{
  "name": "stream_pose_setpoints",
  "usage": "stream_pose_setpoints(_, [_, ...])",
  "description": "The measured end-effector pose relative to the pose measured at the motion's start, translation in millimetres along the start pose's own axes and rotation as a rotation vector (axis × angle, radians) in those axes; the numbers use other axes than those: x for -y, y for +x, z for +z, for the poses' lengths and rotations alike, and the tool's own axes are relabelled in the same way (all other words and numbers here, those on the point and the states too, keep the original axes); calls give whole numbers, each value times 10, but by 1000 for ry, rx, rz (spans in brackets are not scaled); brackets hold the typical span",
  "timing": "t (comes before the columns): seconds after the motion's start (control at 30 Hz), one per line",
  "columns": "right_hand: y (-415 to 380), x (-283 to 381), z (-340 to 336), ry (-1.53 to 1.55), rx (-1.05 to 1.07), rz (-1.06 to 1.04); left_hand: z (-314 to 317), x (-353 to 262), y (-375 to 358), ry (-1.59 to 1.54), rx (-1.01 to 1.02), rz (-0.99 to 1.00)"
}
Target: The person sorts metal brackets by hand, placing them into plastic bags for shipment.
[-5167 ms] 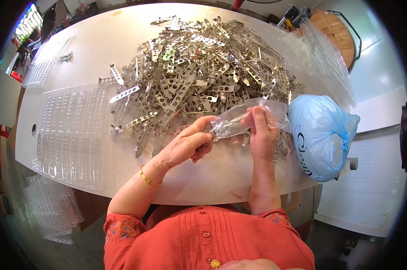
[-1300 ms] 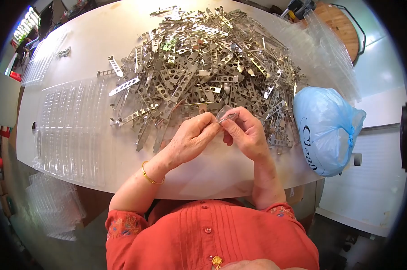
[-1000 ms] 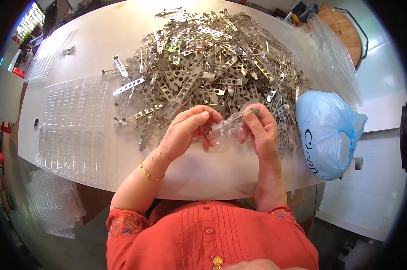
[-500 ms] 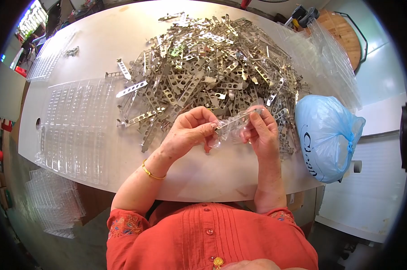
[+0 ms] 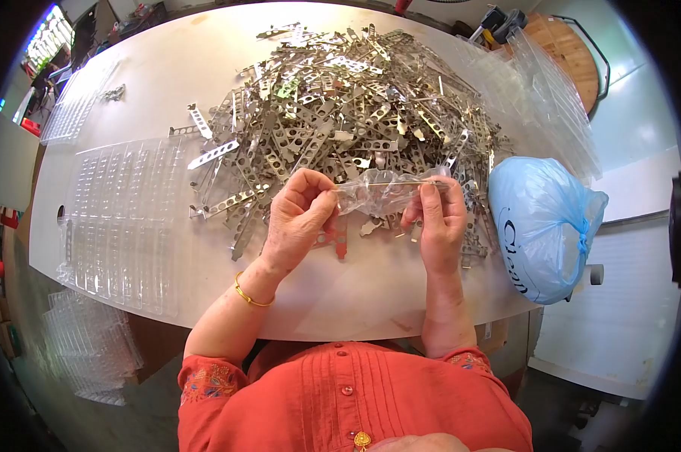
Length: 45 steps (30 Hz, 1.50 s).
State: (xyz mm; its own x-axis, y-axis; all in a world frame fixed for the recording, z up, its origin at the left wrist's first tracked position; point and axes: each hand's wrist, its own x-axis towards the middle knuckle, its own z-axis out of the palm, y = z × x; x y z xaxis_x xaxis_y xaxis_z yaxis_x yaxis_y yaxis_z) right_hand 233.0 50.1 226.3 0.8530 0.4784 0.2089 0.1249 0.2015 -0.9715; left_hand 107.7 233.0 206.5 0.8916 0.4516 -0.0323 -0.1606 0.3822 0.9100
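Both hands (image 5: 299, 218) (image 5: 438, 222) pinch a clear bag (image 5: 382, 194), its contents hard to discern.

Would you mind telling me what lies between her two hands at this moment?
In the head view, a small clear plastic bag is stretched between the left hand and the right hand, each pinching one end, above the table.

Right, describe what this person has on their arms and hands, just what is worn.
Both hands are bare: no gloves on the left hand or the right hand. A thin gold bangle circles the left wrist; the right wrist shows nothing. The forearms are uncovered up to short orange-red sleeves, each with an embroidered multicoloured cuff, part of a pleated, buttoned orange-red top.
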Motion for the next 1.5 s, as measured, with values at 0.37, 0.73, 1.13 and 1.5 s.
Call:
stream_pose_setpoints(0.37, [-55,-22,32,-59,80,-62,160,-110,-73,-11,37,35])
stream_pose_setpoints(0.73, [-52,-32,42,-18,65,-21,80,10,-49,154,-127,153])
stream_pose_setpoints(1.13, [-44,-24,11,39,51,8,67,-59,-60,240,-93,301])
stream_pose_setpoints(1.5, [-26,-24,10,52,66,-15,107,-86,-49,103,58,-59])
